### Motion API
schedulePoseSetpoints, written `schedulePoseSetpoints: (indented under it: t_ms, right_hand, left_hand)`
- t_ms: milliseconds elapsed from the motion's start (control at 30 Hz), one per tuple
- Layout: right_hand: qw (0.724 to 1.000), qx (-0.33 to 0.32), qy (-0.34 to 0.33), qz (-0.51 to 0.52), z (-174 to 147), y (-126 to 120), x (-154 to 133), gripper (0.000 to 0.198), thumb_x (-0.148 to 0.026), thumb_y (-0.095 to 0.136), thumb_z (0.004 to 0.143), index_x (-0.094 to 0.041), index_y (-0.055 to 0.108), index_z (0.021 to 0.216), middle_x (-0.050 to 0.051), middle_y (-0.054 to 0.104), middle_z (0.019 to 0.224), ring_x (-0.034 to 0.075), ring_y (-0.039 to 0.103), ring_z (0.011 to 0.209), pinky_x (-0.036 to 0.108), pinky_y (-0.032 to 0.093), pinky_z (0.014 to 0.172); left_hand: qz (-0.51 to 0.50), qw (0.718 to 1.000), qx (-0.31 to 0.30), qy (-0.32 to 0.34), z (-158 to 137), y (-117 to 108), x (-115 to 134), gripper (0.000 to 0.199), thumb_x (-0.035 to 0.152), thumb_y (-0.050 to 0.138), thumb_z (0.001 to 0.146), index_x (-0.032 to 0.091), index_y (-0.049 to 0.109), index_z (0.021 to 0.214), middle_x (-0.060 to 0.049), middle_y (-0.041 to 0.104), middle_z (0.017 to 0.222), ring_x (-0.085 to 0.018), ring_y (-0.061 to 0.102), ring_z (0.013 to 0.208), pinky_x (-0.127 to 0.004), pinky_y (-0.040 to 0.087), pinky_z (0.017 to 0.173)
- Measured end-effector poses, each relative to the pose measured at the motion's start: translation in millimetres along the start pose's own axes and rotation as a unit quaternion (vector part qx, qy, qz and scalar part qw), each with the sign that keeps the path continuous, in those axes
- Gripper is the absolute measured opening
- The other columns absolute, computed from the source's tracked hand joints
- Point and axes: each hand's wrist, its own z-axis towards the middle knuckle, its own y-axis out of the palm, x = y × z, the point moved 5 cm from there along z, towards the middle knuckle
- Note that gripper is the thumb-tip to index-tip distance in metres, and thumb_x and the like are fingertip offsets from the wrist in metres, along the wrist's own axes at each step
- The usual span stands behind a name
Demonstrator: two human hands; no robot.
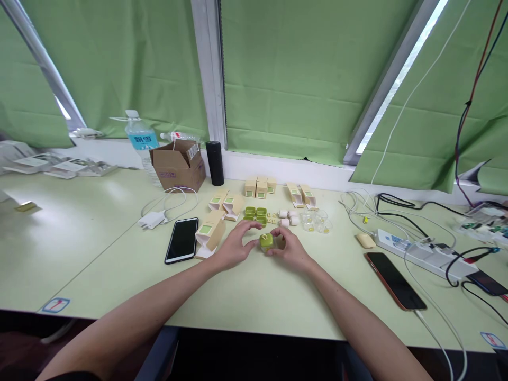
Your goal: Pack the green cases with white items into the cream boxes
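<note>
My right hand (292,248) grips a small green rounded box (266,241) by its right side, with the thumb low and the fingers at the back. A pale loop shows on its top and its lower part looks clear. Close on the left is my left hand (236,245), thumb and fingers apart in a curve, holding nothing. Behind the hands sit several green square cups (261,211), tiny yellowish pieces (271,218), whitish cylinders (294,220) and clear cups (310,226). An opened cream carton (212,231) lies beside my left hand.
More cream cartons (261,189) stand along the back, near a brown cardboard box (180,168), a black cylinder (215,163) and a water bottle (142,140). Phones lie left (182,240) and right (392,279). Cables trail around a power strip (420,255).
</note>
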Motion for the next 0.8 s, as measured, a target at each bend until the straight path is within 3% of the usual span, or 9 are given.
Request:
schedulePoseSetpoints:
  t_ms: [100,233,400,633,800]
  right_hand:
    - [0.998,0.027,-0.016,-0.050,-0.2,-2.8,-3.2,0.044,-0.027,0.085,0.070,-0.024,0.060,0.106,0.003,0.065,0.109,0.023,0.060,0.103,0.040,0.047,0.092]
    - [0.991,0.028,-0.031,-0.128,-2.2,-0.5,-9.1,0.059,-0.027,0.086,0.072,-0.024,0.053,0.121,0.007,0.065,0.115,0.027,0.062,0.108,0.043,0.048,0.094]
    - [0.968,0.020,-0.085,-0.233,-4.4,3.3,-17.5,0.048,-0.028,0.084,0.079,-0.022,0.055,0.117,0.011,0.068,0.116,0.030,0.064,0.109,0.043,0.051,0.089]
    - [0.959,0.043,-0.139,-0.245,-7.6,-0.2,-19.0,0.028,-0.027,0.078,0.086,-0.025,0.060,0.107,0.008,0.073,0.111,0.027,0.065,0.114,0.038,0.055,0.083]
    - [0.963,0.047,-0.122,-0.237,-5.7,-1.6,-17.0,0.027,-0.025,0.080,0.085,-0.025,0.063,0.105,0.007,0.072,0.113,0.025,0.068,0.109,0.034,0.054,0.077]
  left_hand:
    - [0.027,0.999,-0.012,-0.014,-0.6,4.8,-6.3,0.036,0.025,0.071,0.086,0.024,0.065,0.121,-0.010,0.066,0.126,-0.030,0.061,0.121,-0.050,0.048,0.109]
    - [0.086,0.995,-0.039,0.018,-2.0,13.3,-7.0,0.036,0.027,0.072,0.087,0.023,0.064,0.122,-0.011,0.068,0.125,-0.032,0.061,0.120,-0.051,0.048,0.107]
    - [0.158,0.983,-0.056,0.070,-1.9,20.8,-5.0,0.029,0.024,0.068,0.092,0.022,0.064,0.121,-0.011,0.071,0.120,-0.032,0.063,0.118,-0.051,0.050,0.102]
    - [0.203,0.974,-0.044,0.094,-1.2,21.8,-5.3,0.015,0.016,0.065,0.093,0.022,0.066,0.107,-0.007,0.074,0.107,-0.028,0.065,0.108,-0.046,0.053,0.095]
    - [0.212,0.972,-0.041,0.094,-0.8,22.3,-6.3,0.017,0.016,0.066,0.092,0.022,0.067,0.107,-0.007,0.074,0.109,-0.029,0.065,0.110,-0.047,0.052,0.095]
